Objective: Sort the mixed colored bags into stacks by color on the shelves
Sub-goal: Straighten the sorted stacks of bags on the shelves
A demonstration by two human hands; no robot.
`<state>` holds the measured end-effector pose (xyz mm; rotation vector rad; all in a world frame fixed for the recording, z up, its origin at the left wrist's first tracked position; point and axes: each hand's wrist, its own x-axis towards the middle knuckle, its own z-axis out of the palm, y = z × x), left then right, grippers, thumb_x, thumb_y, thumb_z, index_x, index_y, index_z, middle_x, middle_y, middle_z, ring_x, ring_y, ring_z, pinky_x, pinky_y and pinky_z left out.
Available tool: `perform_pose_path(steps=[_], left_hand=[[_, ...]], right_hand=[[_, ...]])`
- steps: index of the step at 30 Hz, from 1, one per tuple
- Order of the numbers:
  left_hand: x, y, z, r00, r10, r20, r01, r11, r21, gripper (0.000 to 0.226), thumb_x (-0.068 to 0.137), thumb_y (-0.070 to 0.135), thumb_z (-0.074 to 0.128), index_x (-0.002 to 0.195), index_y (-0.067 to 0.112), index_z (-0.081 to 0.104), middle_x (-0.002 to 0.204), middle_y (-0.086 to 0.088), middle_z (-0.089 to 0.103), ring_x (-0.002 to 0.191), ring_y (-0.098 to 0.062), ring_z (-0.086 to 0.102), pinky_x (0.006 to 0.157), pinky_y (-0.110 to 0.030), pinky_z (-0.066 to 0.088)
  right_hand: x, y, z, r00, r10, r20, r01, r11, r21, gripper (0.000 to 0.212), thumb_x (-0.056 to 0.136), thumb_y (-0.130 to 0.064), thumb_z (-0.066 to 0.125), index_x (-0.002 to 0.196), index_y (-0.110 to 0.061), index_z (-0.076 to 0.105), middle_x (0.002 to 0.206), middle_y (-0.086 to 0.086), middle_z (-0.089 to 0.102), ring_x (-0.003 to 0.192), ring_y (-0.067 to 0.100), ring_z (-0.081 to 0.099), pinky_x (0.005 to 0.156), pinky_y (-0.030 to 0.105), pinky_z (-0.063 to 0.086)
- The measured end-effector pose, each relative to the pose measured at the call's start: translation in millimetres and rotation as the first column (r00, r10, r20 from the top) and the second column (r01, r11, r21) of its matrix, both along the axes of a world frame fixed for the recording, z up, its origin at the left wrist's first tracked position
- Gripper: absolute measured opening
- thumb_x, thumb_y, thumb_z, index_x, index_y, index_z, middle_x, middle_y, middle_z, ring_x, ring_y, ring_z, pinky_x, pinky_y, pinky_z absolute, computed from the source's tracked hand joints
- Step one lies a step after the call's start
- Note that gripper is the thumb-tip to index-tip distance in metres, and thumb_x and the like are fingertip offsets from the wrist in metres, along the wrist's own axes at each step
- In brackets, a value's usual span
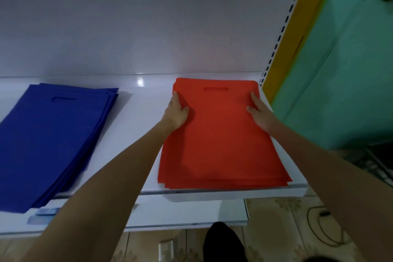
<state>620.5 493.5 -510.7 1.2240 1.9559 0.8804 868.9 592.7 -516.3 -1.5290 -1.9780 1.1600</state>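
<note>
A stack of red bags (221,138) lies flat on the right end of the white shelf (140,110), handle cut-out at the far end. My left hand (177,111) rests flat on the stack's left edge with straight fingers. On the stack's right edge lies my right hand (260,112), fingers also straight, pressing the top bag. A stack of blue bags (53,138) lies on the shelf's left part, its layers slightly fanned out.
The shelf's white back panel (148,27) rises behind the stacks. A slotted upright (282,27) marks the right end, with a yellow strip and a green wall (344,70) beyond. A lower shelf (180,212) juts out below. Tiled floor and a cable (323,229) lie underneath.
</note>
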Motion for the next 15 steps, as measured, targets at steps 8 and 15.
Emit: perform_pose_path(steps=[8, 15], left_hand=[[-1.2, -60.2, 18.6, 0.995, 0.098, 0.027, -0.094, 0.989, -0.110, 0.064, 0.098, 0.026, 0.040, 0.148, 0.012, 0.003, 0.155, -0.009, 0.017, 0.139, -0.028, 0.028, 0.114, -0.042, 0.027], [-56.8, -171.4, 61.8, 0.982, 0.142, -0.122, -0.161, 0.973, -0.164, 0.064, 0.096, 0.019, 0.045, 0.148, 0.009, 0.008, 0.154, -0.010, 0.019, 0.140, -0.026, 0.026, 0.114, -0.037, 0.026]], right_hand=[[-0.8, -39.0, 27.6, 0.991, 0.003, 0.135, -0.017, 0.995, 0.101, 0.060, 0.095, -0.040, 0.044, 0.147, -0.030, 0.017, 0.157, 0.007, 0.003, 0.145, 0.023, 0.007, 0.117, 0.040, 0.011], [-65.8, -108.9, 59.5, 0.891, 0.006, 0.453, -0.134, 0.959, 0.251, 0.066, 0.091, -0.042, 0.049, 0.147, -0.026, 0.019, 0.155, 0.020, 0.000, 0.144, 0.032, -0.003, 0.118, 0.041, 0.002]])
